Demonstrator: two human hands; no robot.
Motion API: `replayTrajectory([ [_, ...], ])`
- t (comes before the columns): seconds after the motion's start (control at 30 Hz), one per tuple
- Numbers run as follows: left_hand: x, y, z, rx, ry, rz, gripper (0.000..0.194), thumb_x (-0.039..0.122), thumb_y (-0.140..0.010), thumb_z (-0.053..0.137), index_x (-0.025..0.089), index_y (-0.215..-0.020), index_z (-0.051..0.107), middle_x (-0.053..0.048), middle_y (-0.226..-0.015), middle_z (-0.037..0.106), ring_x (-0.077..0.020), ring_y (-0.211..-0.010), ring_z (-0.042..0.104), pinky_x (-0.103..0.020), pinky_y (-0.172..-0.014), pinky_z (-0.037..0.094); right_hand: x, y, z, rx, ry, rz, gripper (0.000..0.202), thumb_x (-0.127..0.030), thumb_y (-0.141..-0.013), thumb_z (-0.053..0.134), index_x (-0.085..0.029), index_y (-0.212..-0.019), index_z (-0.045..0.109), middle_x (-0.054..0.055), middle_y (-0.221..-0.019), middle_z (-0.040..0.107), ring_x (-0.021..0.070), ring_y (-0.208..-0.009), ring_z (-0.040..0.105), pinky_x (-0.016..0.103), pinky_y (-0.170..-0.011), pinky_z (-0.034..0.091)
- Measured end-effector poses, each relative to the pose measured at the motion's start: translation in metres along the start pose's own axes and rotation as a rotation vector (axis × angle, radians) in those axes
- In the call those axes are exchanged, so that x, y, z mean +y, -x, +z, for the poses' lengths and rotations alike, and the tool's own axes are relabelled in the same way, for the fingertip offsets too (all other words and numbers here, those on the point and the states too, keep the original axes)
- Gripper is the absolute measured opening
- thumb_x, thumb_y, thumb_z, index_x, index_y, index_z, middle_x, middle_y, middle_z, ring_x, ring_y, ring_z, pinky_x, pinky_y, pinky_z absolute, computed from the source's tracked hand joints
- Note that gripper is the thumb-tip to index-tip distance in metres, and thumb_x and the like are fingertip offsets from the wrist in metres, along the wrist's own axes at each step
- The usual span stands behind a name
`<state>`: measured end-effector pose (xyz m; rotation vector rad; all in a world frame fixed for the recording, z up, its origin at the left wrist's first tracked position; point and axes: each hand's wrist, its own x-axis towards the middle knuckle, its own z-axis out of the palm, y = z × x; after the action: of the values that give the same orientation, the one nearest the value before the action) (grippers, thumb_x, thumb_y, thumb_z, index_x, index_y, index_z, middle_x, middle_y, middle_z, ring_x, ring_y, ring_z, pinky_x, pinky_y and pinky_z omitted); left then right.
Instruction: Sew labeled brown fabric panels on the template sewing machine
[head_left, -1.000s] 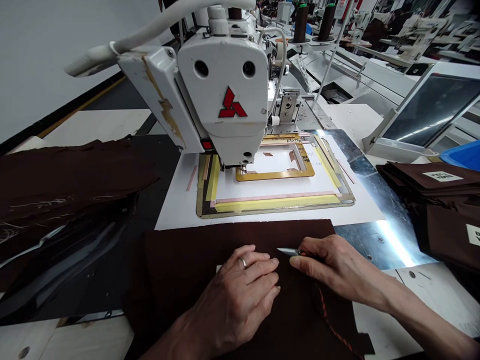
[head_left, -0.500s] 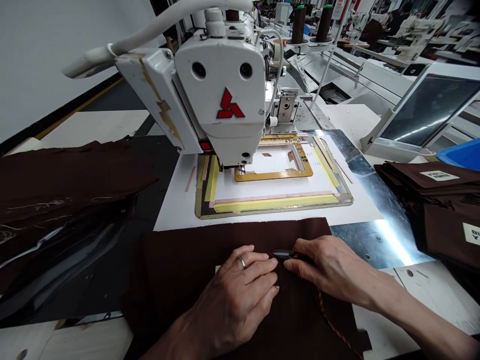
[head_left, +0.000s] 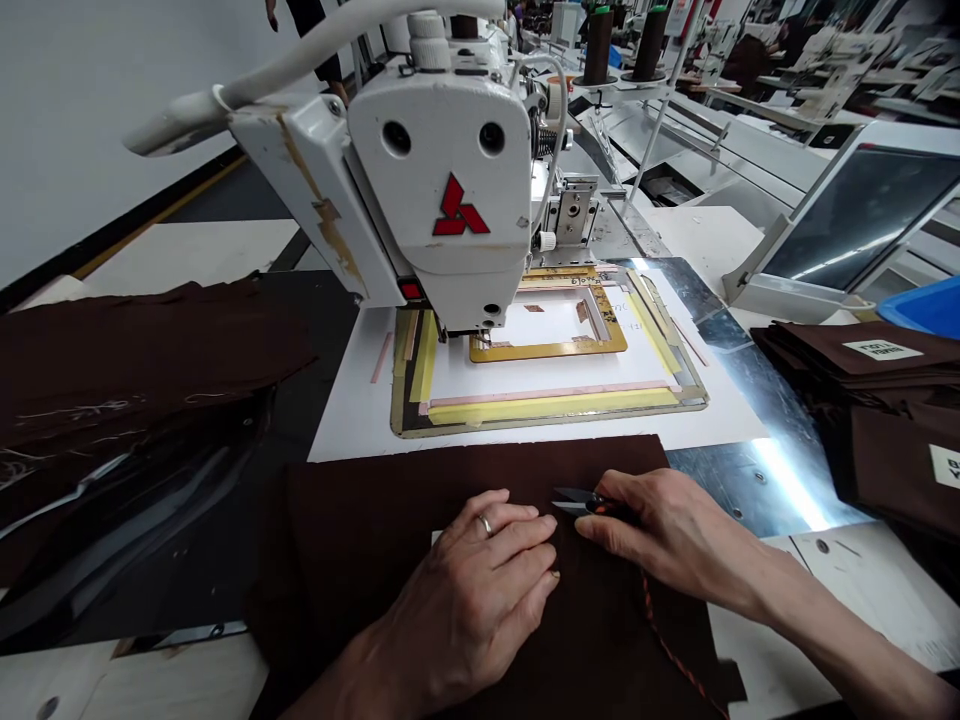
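Note:
My left hand (head_left: 480, 595) lies flat on a dark brown piece of fabric (head_left: 390, 500), fingers stretched out, a ring on one of them. A small corner of a white label (head_left: 435, 537) peeps out beside it; the rest is hidden under the hand. In my right hand (head_left: 660, 525) is a pair of thread snips (head_left: 576, 501), pinched between thumb and fingers. Their two blades stand apart and point left, just off my left fingertips. From the snips a red and black twisted cord (head_left: 667, 645) trails down over the cloth.
A sewing machine head (head_left: 442, 180) stands ahead, over a taped template frame (head_left: 555, 407). Brown fabric (head_left: 135, 350) lies at left. Labelled brown pieces (head_left: 817, 355) are stacked at right, near a screen (head_left: 862, 215) and a blue container (head_left: 926, 305).
The snips have shifted slightly right, away from my left fingertips, and their blades have spread apart. My left hand has stayed in place. A person's hand and leg now show at the top left.

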<state>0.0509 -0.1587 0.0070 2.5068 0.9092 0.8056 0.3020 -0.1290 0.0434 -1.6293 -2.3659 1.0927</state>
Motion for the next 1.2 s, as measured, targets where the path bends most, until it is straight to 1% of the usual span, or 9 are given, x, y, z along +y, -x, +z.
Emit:
replayTrajectory([
  [0.17,0.000,0.000,0.000,-0.001,0.000,-0.003,0.023,0.014,-0.093,0.062,0.018,-0.113,0.072,-0.006,-0.120,0.073,-0.0228,-0.113,0.066,-0.046,-0.113,0.046,0.001,-0.001,0.001,0.011,0.021,-0.009,0.033,-0.047,-0.101,0.051,-0.022,-0.079,0.051,-0.003,-0.063,0.053,0.0129,-0.054,0.046,0.028,-0.053,0.030],
  [0.3,0.000,0.000,0.001,0.009,0.007,0.000,0.022,0.013,-0.093,0.061,0.018,-0.112,0.071,-0.006,-0.119,0.074,-0.0228,-0.114,0.066,-0.046,-0.113,0.045,0.006,-0.002,0.006,0.097,-0.067,-0.003,0.039,-0.052,-0.101,0.050,-0.023,-0.076,0.044,-0.005,-0.063,0.050,0.0123,-0.055,0.042,0.027,-0.053,0.030],
  [0.37,0.000,0.000,0.001,0.012,0.008,-0.001,0.021,0.013,-0.094,0.061,0.018,-0.112,0.071,-0.006,-0.119,0.074,-0.0229,-0.114,0.065,-0.046,-0.113,0.045,0.010,-0.002,0.008,0.158,-0.090,0.006,0.039,-0.054,-0.101,0.049,-0.023,-0.077,0.044,-0.005,-0.064,0.050,0.0124,-0.056,0.042,0.026,-0.054,0.031],
  [0.53,0.000,0.000,0.001,0.003,0.009,-0.010,0.021,0.013,-0.094,0.062,0.018,-0.113,0.070,-0.005,-0.121,0.073,-0.0228,-0.115,0.065,-0.046,-0.113,0.044,0.017,-0.006,0.013,0.303,0.054,0.008,0.031,-0.047,-0.102,0.049,-0.023,-0.082,0.047,-0.003,-0.071,0.056,0.0133,-0.058,0.046,0.028,-0.057,0.031],
  [0.73,-0.001,0.001,0.002,0.009,0.019,-0.013,0.022,0.013,-0.094,0.062,0.018,-0.113,0.070,-0.005,-0.122,0.073,-0.0219,-0.116,0.064,-0.045,-0.114,0.042,0.019,-0.009,0.015,0.341,0.133,0.003,0.025,-0.042,-0.104,0.048,-0.023,-0.087,0.050,-0.003,-0.074,0.058,0.0147,-0.060,0.051,0.030,-0.057,0.032],
  [0.83,-0.001,0.001,0.002,0.012,0.021,-0.016,0.021,0.013,-0.094,0.062,0.018,-0.113,0.070,-0.005,-0.122,0.073,-0.0216,-0.116,0.064,-0.044,-0.114,0.042,0.023,-0.009,0.017,0.372,0.086,-0.016,0.023,-0.041,-0.104,0.047,-0.023,-0.092,0.055,-0.002,-0.078,0.060,0.0147,-0.063,0.055,0.030,-0.059,0.034],
  [0.97,0.000,0.000,0.001,0.004,0.023,-0.017,0.021,0.013,-0.094,0.062,0.018,-0.113,0.070,-0.004,-0.122,0.073,-0.0214,-0.117,0.063,-0.044,-0.115,0.041,0.028,-0.007,0.021,0.464,-0.001,-0.054,0.022,-0.042,-0.104,0.050,-0.023,-0.100,0.060,-0.003,-0.078,0.061,0.0134,-0.061,0.055,0.029,-0.059,0.036],
  [1.07,0.000,0.000,0.000,-0.006,0.027,-0.023,0.022,0.013,-0.094,0.062,0.018,-0.114,0.069,-0.004,-0.123,0.072,-0.0216,-0.117,0.063,-0.044,-0.115,0.040,0.029,-0.007,0.023,0.509,-0.026,-0.070,0.022,-0.042,-0.103,0.051,-0.023,-0.098,0.062,-0.004,-0.076,0.060,0.0128,-0.060,0.054,0.028,-0.059,0.037],
  [1.2,-0.001,-0.001,0.000,-0.007,0.031,-0.026,0.023,0.012,-0.094,0.061,0.018,-0.114,0.070,-0.005,-0.123,0.072,-0.0219,-0.117,0.063,-0.044,-0.115,0.040,0.029,-0.009,0.023,0.523,-0.040,-0.070,0.023,-0.041,-0.103,0.052,-0.023,-0.096,0.062,-0.004,-0.074,0.060,0.0123,-0.060,0.053,0.028,-0.059,0.037],
])
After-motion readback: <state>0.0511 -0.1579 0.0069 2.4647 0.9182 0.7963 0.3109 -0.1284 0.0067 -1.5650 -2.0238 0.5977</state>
